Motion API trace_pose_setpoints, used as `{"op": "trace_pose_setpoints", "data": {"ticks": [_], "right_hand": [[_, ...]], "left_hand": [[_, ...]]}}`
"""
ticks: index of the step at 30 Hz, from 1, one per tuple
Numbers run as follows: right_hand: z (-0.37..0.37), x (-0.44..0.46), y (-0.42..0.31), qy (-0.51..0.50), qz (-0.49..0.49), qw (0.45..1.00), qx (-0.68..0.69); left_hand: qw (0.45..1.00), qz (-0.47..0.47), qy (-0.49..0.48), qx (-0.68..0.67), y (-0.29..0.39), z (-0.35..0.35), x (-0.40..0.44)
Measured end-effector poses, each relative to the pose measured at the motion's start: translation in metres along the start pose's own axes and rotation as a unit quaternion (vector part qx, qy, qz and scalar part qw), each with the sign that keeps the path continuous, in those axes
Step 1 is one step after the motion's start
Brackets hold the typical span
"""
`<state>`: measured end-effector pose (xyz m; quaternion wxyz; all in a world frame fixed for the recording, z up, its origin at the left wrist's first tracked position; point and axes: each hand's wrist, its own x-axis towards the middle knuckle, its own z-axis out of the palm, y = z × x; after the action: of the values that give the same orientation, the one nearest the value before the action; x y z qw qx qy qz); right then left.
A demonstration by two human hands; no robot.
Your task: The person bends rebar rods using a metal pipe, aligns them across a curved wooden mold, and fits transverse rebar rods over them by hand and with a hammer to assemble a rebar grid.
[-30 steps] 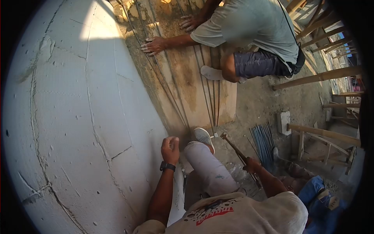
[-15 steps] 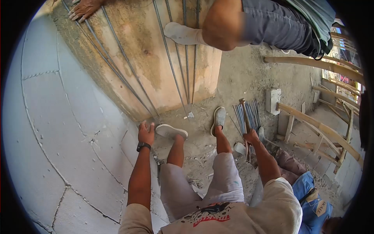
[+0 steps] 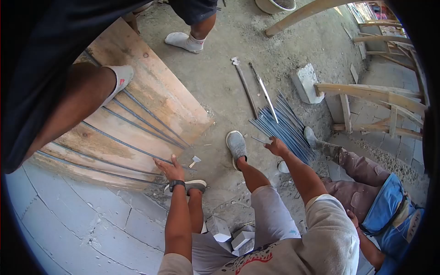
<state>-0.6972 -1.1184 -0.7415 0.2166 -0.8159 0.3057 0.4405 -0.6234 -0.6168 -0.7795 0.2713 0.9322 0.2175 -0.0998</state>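
My left hand (image 3: pixel 169 168), with a dark watch on its wrist, has its fingers spread over the near ends of several steel rebar rods (image 3: pixel 123 149). Whether it touches them I cannot tell. Those rods lie along a wooden board (image 3: pixel 158 87). My right hand (image 3: pixel 277 147) is open beside a bundle of cut rebar (image 3: pixel 282 126) on the floor. A thin loose rod (image 3: pixel 259 140) shows at its fingertips, apparently lying on the ground. Past the bundle rests a long metal bar with a notched head (image 3: pixel 245 87), and beside it a narrow tool with a bright strip (image 3: pixel 265 94).
A co-worker's socked foot (image 3: pixel 120 78) presses on the board. At right sits another person in blue clothing (image 3: pixel 382 201). A pale block (image 3: pixel 307 83) stands by curved timber framing (image 3: pixel 371 91). Broken blocks (image 3: pixel 220 229) lie near my legs, beside a block wall (image 3: pixel 91 220).
My right hand has let go of the long metal bar, which now lies on the floor. My left hand has come over the rod ends. The view has turned, and the co-worker's leg appears at left.
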Motion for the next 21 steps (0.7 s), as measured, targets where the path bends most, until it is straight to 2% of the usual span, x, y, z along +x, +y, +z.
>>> {"op": "trace_pose_setpoints", "data": {"ticks": [3,6,7,9,10,11,12,14,16,18,19,21], "right_hand": [[0.038,-0.052,0.055,0.024,0.039,0.998,0.05],[0.087,-0.077,0.106,0.033,0.038,0.997,0.052],[0.096,-0.08,0.108,0.027,0.046,0.997,0.053],[0.122,-0.052,0.127,-0.003,0.03,0.999,0.045],[0.119,-0.037,0.12,-0.03,0.075,0.996,0.03],[0.122,-0.007,0.12,-0.056,0.091,0.994,0.007],[0.135,0.022,0.122,-0.012,0.096,0.994,-0.044],[0.142,0.083,0.124,0.075,0.029,0.99,-0.117],[0.171,0.108,0.135,0.116,-0.023,0.98,-0.161],[0.184,0.136,0.142,0.145,-0.075,0.969,-0.185],[0.188,0.147,0.147,0.104,-0.117,0.968,-0.197],[0.185,0.153,0.161,0.023,-0.194,0.954,-0.229]], "left_hand": [[0.999,0.025,-0.028,0.009,-0.03,0.002,0.005],[0.996,0.028,-0.07,0.039,-0.023,-0.032,0.01],[0.996,0.036,-0.077,-0.004,-0.032,-0.031,0.017],[0.996,0.043,-0.072,-0.034,-0.061,-0.035,0.016],[0.997,0.049,-0.057,-0.025,-0.069,-0.028,0.02],[0.995,0.021,-0.045,-0.083,-0.063,-0.015,0.026],[0.991,-0.013,-0.041,-0.13,-0.061,-0.02,0.013],[0.982,-0.043,-0.011,-0.183,-0.044,-0.009,-0.002],[0.981,-0.06,0.031,-0.182,-0.039,0.0,-0.035],[0.991,-0.041,0.038,-0.122,-0.059,0.02,-0.066],[0.994,-0.033,0.041,-0.095,-0.063,0.028,-0.081],[0.996,-0.078,0.025,-0.043,-0.005,0.036,-0.123]]}}
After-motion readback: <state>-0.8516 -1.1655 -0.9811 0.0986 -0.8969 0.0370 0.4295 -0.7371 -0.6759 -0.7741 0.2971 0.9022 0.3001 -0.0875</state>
